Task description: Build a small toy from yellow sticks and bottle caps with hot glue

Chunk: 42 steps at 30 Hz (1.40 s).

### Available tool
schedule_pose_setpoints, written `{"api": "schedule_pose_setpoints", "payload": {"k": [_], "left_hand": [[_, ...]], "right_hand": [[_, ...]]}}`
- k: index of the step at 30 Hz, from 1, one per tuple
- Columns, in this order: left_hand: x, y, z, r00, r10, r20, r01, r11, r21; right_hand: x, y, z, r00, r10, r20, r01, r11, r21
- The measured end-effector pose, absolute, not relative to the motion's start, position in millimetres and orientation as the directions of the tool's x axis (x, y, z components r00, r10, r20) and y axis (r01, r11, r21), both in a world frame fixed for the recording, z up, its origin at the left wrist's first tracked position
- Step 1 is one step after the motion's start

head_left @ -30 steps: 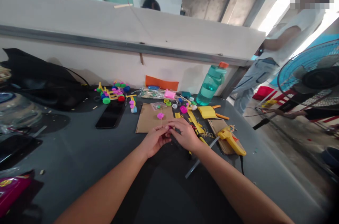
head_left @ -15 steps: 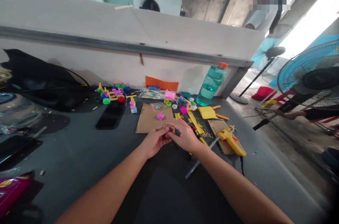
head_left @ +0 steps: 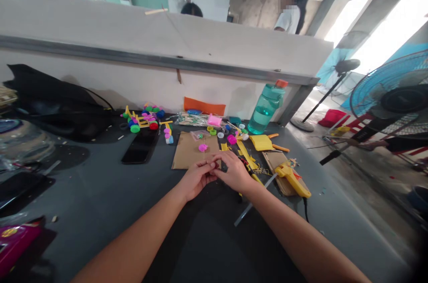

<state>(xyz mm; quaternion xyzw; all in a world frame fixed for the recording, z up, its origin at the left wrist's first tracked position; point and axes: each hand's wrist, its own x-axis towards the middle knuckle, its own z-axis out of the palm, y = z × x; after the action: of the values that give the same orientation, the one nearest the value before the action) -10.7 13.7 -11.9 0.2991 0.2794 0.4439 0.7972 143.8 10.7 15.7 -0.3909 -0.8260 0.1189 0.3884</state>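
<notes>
My left hand (head_left: pixel 198 179) and my right hand (head_left: pixel 233 170) meet just in front of a cardboard sheet (head_left: pixel 182 158). Their fingertips pinch together around a small dark reddish piece (head_left: pixel 216 166), mostly covered by the fingers, so its kind is unclear. On the cardboard, right beyond the fingers, sits a bright pink cap-like piece (head_left: pixel 203 147). A small clear plastic bag (head_left: pixel 198 136) lies behind it. Yellow strips (head_left: pixel 246 154) and a tool with yellow-and-black handles (head_left: pixel 256 178), partly hidden by my right hand, are to the right.
A yellow glue gun (head_left: pixel 292 179) rests on cardboard at right, its clear glue stick (head_left: pixel 247 214) jutting leftward. A teal bottle (head_left: pixel 265 109), coloured caps (head_left: pixel 231 139), a phone (head_left: pixel 138 147) and small wheeled models (head_left: pixel 143 120) stand farther back. A fan (head_left: pixel 397 91) is at right.
My hands stay nearly in place, with the fingertips shifting slightly around the small piece. In the background, a person beyond the partition has moved to the left.
</notes>
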Motion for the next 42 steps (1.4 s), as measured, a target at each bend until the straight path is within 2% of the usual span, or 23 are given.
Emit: {"api": "schedule_pose_setpoints", "payload": {"k": [7, 14, 19, 25, 37, 42], "left_hand": [[-11.1, 13.6, -11.7, 0.442, 0.880, -0.173, -0.558, 0.421, 0.716], [-11.4, 14.2, -12.5, 0.448, 0.873, -0.195, -0.539, 0.438, 0.720], [-12.3, 14.0, -10.4, 0.414, 0.886, -0.209, -0.583, 0.435, 0.686], [-10.5, 13.7, -12.0, 0.426, 0.885, -0.191, -0.568, 0.425, 0.705], [-9.8, 13.0, -10.5, 0.408, 0.891, -0.198, -0.556, 0.415, 0.720], [-11.6, 14.0, -9.5, 0.407, 0.887, -0.216, -0.583, 0.435, 0.686]], "right_hand": [[143.5, 10.8, 15.7, -0.437, 0.700, 0.565, 0.519, 0.709, -0.477], [144.0, 12.5, 13.5, -0.396, 0.725, 0.563, 0.557, 0.678, -0.480], [145.0, 13.8, 13.0, -0.387, 0.703, 0.597, 0.549, 0.696, -0.463], [144.3, 11.7, 15.0, -0.411, 0.686, 0.600, 0.537, 0.714, -0.449], [144.7, 13.6, 13.1, -0.370, 0.732, 0.572, 0.557, 0.667, -0.495], [145.1, 13.6, 15.2, -0.318, 0.742, 0.590, 0.562, 0.649, -0.513]]}}
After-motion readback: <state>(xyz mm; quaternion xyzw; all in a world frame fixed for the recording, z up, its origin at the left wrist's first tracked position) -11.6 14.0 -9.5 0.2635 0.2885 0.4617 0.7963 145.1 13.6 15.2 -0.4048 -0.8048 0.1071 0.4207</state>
